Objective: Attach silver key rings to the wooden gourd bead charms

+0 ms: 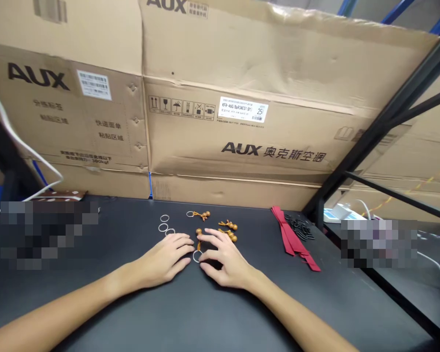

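Observation:
My left hand (169, 259) rests palm down on the black table, fingers loosely curved, just left of a metal ring (197, 256). That ring joins an orange cord and a small brown gourd-like bead (199, 231). On its right side, my right hand (222, 256) has its fingers spread, fingertips beside the ring and cord; whether they touch is unclear. Loose rings (163, 227) lie beyond my left hand, one partly behind its fingers. Farther back is another ring with cord and beads (205, 215). Two corded bead pieces (229, 225) lie beyond my right hand.
Red ribbon strips (291, 234) and a pile of black loops (299, 228) lie at the right of the black table (161, 318). Cardboard panels (234, 127) stand along the back. A dark metal frame (374, 122) rises at right. A white cable (22, 142) hangs at left.

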The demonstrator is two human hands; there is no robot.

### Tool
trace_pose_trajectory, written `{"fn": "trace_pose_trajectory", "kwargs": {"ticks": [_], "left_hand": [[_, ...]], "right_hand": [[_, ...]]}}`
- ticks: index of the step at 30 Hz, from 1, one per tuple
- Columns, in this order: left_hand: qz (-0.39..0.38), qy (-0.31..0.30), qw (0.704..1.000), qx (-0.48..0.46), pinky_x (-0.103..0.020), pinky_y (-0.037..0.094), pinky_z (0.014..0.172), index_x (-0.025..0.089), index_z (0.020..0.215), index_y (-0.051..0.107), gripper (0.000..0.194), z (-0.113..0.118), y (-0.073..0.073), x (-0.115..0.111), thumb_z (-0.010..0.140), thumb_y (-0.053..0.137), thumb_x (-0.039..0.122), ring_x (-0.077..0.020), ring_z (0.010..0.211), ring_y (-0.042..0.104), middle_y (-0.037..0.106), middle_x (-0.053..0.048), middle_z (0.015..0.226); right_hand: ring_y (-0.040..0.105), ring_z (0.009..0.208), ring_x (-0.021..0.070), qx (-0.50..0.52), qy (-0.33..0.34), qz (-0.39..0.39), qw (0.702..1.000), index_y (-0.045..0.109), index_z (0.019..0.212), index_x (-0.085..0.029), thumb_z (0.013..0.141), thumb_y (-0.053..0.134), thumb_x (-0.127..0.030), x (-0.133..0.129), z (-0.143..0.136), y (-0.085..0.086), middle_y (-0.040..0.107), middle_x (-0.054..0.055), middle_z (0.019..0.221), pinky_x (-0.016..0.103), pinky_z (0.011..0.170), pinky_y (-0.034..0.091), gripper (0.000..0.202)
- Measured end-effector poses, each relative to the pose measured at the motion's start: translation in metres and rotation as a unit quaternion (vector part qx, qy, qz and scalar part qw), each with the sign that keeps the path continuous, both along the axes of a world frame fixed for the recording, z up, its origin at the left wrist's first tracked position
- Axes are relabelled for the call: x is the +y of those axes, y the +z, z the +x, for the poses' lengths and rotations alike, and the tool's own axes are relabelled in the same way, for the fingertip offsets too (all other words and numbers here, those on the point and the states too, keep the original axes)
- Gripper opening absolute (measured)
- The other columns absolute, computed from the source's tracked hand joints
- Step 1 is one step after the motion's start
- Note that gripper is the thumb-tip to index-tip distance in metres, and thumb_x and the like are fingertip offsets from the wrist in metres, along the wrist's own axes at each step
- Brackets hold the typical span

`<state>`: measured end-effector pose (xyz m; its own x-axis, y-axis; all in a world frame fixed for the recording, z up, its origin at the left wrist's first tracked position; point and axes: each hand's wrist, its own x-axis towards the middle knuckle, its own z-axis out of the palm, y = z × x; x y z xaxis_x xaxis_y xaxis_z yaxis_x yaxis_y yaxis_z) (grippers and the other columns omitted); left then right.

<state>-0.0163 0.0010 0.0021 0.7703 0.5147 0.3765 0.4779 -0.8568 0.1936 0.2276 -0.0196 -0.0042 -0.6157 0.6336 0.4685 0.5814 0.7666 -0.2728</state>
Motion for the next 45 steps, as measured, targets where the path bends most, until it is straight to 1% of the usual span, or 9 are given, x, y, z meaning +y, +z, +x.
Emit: {"fn": "trace_pose_trajectory", "kwargs": {"ticks": [4, 9, 13, 18, 23, 29, 37, 42, 45], "left_hand": [[-0.01, 0.0, 1.0, -0.013, -0.039, 0.046, 0.093, 0.019, 0.108, 0.062, 0.019, 0.001, 0.002, -0.001, 0.097, 0.046, 0.021, -0.0239, 0.103, 0.057, 0.064, -0.009, 0.108], [-0.007, 0.007, 1.0, 0.002, -0.039, 0.045, 0.091, 0.02, 0.118, 0.058, 0.025, 0.001, 0.0, -0.001, 0.097, 0.045, 0.021, -0.0237, 0.099, 0.055, 0.06, -0.009, 0.109], [-0.011, 0.014, 1.0, -0.01, -0.039, 0.045, 0.091, 0.021, 0.122, 0.057, 0.029, 0.0, 0.0, -0.001, 0.096, 0.046, 0.02, -0.024, 0.099, 0.054, 0.059, -0.009, 0.109], [-0.017, -0.009, 1.0, -0.013, -0.04, 0.044, 0.093, 0.028, 0.122, 0.062, 0.034, -0.001, 0.003, -0.001, 0.096, 0.044, 0.017, -0.0243, 0.105, 0.053, 0.057, -0.009, 0.115], [-0.013, -0.023, 0.999, -0.021, -0.043, 0.043, 0.097, 0.026, 0.11, 0.067, 0.026, -0.002, 0.002, 0.001, 0.095, 0.047, 0.018, -0.0261, 0.111, 0.051, 0.057, -0.009, 0.119], [-0.026, -0.035, 0.999, 0.02, -0.044, 0.042, 0.097, 0.037, 0.126, 0.059, 0.047, 0.0, 0.007, -0.001, 0.09, 0.046, 0.008, -0.0268, 0.114, 0.049, 0.053, -0.006, 0.13], [-0.03, -0.018, 0.999, -0.006, -0.042, 0.039, 0.097, 0.023, 0.099, 0.063, 0.014, -0.001, 0.001, 0.003, 0.096, 0.05, 0.021, -0.0257, 0.114, 0.047, 0.056, -0.008, 0.118], [-0.028, -0.014, 0.999, -0.022, -0.042, 0.04, 0.094, 0.019, 0.091, 0.059, 0.016, 0.0, -0.002, 0.003, 0.097, 0.044, 0.017, -0.0248, 0.11, 0.048, 0.055, -0.009, 0.115], [-0.043, -0.012, 0.999, -0.025, -0.042, 0.04, 0.094, 0.018, 0.089, 0.056, 0.018, 0.0, -0.002, 0.001, 0.098, 0.04, 0.014, -0.0246, 0.111, 0.047, 0.055, -0.01, 0.115]], "right_hand": [[0.041, 0.13, 0.0292, 0.013, -0.011, -0.012, 1.0, 0.069, 0.084, -0.023, 0.082, 0.067, -0.025, 0.002, 0.001, -0.001, 0.058, 0.007, 0.128, 0.049, 0.104, 0.038, 0.004], [0.051, 0.103, 0.0242, 0.019, -0.035, -0.007, 0.999, 0.07, 0.093, -0.022, 0.086, 0.064, -0.028, -0.001, -0.007, -0.004, 0.059, 0.009, 0.107, 0.044, 0.094, 0.043, 0.011], [0.047, 0.086, 0.0201, -0.005, -0.025, -0.015, 1.0, 0.072, 0.102, -0.024, 0.091, 0.055, -0.019, -0.006, -0.013, -0.005, 0.053, 0.007, 0.091, 0.036, 0.08, 0.044, 0.02], [0.044, 0.086, 0.0189, -0.011, 0.024, -0.019, 0.999, 0.074, 0.102, -0.03, 0.088, 0.053, -0.006, -0.005, -0.011, -0.007, 0.051, 0.005, 0.092, 0.033, 0.079, 0.042, 0.035], [0.044, 0.083, 0.0178, -0.009, 0.031, -0.028, 0.999, 0.077, 0.098, -0.031, 0.085, 0.055, -0.004, 0.0, -0.004, -0.008, 0.05, 0.004, 0.088, 0.033, 0.079, 0.042, 0.037], [0.044, 0.083, 0.0179, 0.009, 0.061, -0.035, 0.997, 0.078, 0.096, -0.031, 0.082, 0.053, -0.002, 0.001, -0.004, -0.008, 0.049, 0.004, 0.086, 0.034, 0.078, 0.042, 0.041], [0.045, 0.081, 0.018, 0.028, 0.044, -0.04, 0.998, 0.078, 0.089, -0.028, 0.081, 0.055, -0.005, 0.002, 0.0, -0.007, 0.048, 0.004, 0.083, 0.034, 0.075, 0.043, 0.034], [0.047, 0.082, 0.0183, 0.024, 0.019, -0.048, 0.998, 0.072, 0.093, -0.021, 0.082, 0.064, -0.018, 0.0, 0.0, -0.004, 0.05, 0.004, 0.086, 0.034, 0.079, 0.044, 0.013], [0.047, 0.084, 0.0188, 0.006, 0.015, -0.055, 0.998, 0.066, 0.092, -0.019, 0.085, 0.067, -0.026, -0.001, -0.004, -0.003, 0.051, 0.005, 0.089, 0.033, 0.08, 0.044, 0.01]]}}
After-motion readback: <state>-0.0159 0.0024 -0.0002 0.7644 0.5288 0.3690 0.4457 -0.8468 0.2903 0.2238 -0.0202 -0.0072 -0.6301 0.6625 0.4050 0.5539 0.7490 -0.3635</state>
